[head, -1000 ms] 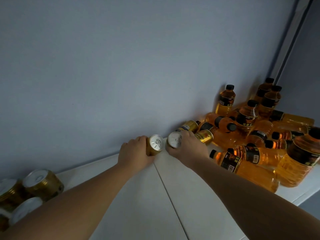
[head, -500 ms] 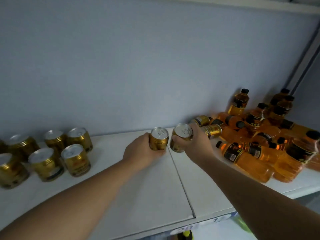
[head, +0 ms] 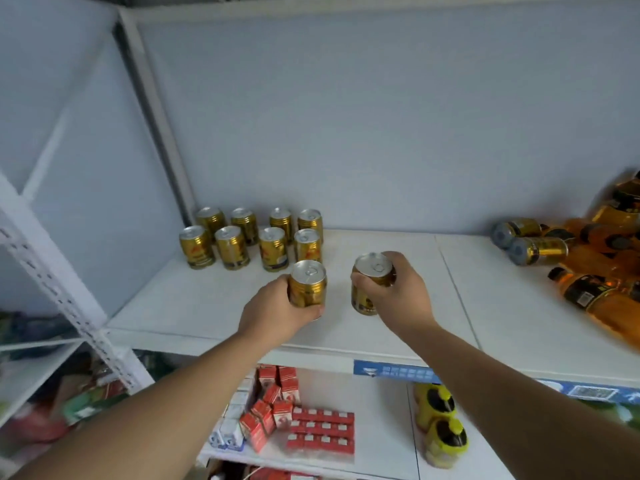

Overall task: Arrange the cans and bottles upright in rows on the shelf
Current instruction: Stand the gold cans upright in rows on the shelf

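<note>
Both bare forearms stretch forward from the bottom corners and draw toward each other, with the hands level and a little apart. The left hand (head: 273,315) shows its back, with its fingers curled round the lower side of the left can (head: 308,284). The right hand (head: 398,296), knuckles up, grips the right can (head: 370,271) from above and beside, thumb on the near-left side.

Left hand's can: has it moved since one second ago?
Yes. The can in the left hand went left, away from the shelf seam, toward the standing cans.
</note>
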The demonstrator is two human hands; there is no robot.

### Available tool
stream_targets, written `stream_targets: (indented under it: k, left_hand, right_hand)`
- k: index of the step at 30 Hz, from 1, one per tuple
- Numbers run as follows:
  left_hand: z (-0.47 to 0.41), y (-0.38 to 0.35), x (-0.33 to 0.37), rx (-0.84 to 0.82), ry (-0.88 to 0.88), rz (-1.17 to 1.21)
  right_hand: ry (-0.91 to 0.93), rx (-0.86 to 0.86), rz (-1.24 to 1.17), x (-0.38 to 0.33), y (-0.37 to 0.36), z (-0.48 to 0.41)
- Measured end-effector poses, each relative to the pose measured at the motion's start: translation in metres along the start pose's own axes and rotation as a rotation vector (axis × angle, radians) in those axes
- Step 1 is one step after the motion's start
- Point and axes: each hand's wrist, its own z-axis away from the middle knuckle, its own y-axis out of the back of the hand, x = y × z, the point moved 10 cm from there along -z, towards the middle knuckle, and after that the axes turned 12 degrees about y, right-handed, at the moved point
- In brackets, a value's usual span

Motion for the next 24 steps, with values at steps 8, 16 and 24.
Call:
stream_targets:
  k: [8, 16, 24]
  left_hand:
    - [-0.023, 0.091, -0.106, 0.099, 0.103, 0.056]
    - [-0.081, 0.139, -0.184, 0.074, 0.097, 0.014]
    - [-0.116, 0.143, -0.22, 0.07, 0.092, 0.019]
  right_hand:
    - [0.027, -0.073, -0.056, -0.059, -0.117, 0.0]
    - [-0.05, -0.048, -0.069, -0.085, -0.226, -0.009]
    - [-0.112, -0.061, -0.011, -0.08, -0.284, -0.016]
